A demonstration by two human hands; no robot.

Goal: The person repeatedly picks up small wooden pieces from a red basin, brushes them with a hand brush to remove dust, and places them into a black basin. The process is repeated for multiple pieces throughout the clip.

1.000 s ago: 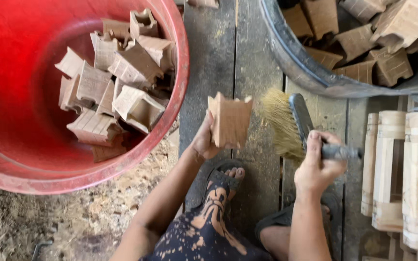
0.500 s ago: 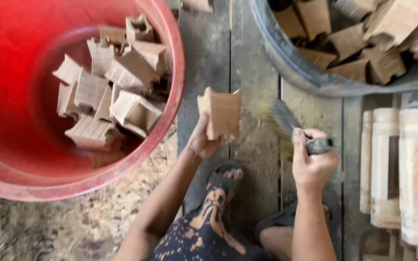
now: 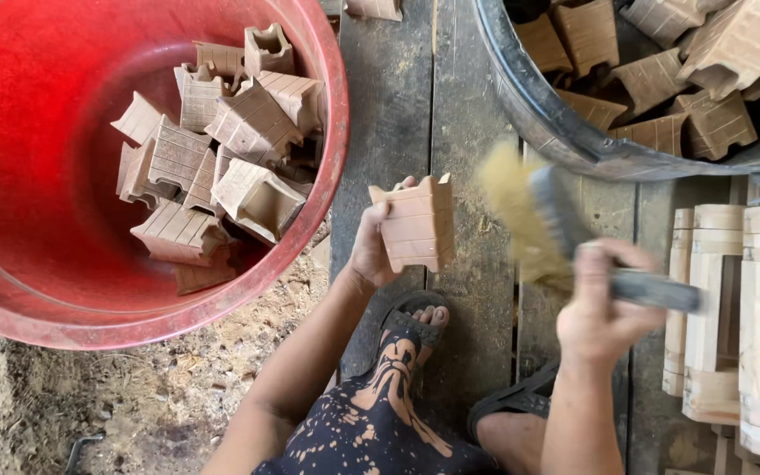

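Observation:
My left hand (image 3: 371,251) grips a small tan wooden block (image 3: 417,224) with grooved sides, held upright above the dark planks. My right hand (image 3: 598,303) is closed around the grey handle of a brush (image 3: 556,220) with yellowish bristles; the brush is blurred with motion just right of the block, its bristles apart from the block. A big red tub (image 3: 10,176) at the left holds several similar blocks (image 3: 222,167). A grey tub (image 3: 529,105) at the upper right holds several more blocks (image 3: 661,62).
Pale wooden frames (image 3: 741,325) are stacked at the right edge. Dark floor planks (image 3: 398,105) run between the tubs. My feet in black sandals (image 3: 411,317) rest below. Bare dirt (image 3: 134,396) lies at lower left. One block (image 3: 373,9) lies at the top edge.
The brush has swung left and up toward the block, now blurred. The block stays in my left hand, shifted slightly. The view has drifted a little.

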